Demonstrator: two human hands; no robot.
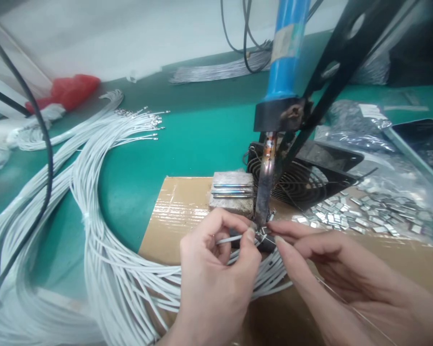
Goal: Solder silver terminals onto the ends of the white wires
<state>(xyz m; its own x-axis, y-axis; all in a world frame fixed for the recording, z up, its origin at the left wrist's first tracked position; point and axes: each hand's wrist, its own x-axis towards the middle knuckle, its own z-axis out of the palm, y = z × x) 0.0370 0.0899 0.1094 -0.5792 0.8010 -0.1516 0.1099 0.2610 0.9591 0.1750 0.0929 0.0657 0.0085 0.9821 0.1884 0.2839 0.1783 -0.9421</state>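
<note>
My left hand point(220, 269) is closed in a pinch on the end of a white cable point(228, 239), just below the tip of a soldering iron point(264, 192). Across from it, my right hand point(339, 269) has thumb and forefinger close together at the same spot. A thin solder wire point(346, 303) runs through that hand and trails to the lower right. The iron, with its blue handle point(288, 53), is clamped upright, tip down. Fingertips partly hide the small joint under the tip. Several more white cables point(274, 276) pass beneath my hands.
A large bundle of white cables point(90, 206) curves along the left. Behind my hands a metal block point(233, 204) sits on cardboard point(176, 206), beside a black fan point(292, 178). Small metal pieces point(378, 216) lie scattered right, near a phone-like device point(422, 144). A black cord point(45, 129) hangs left.
</note>
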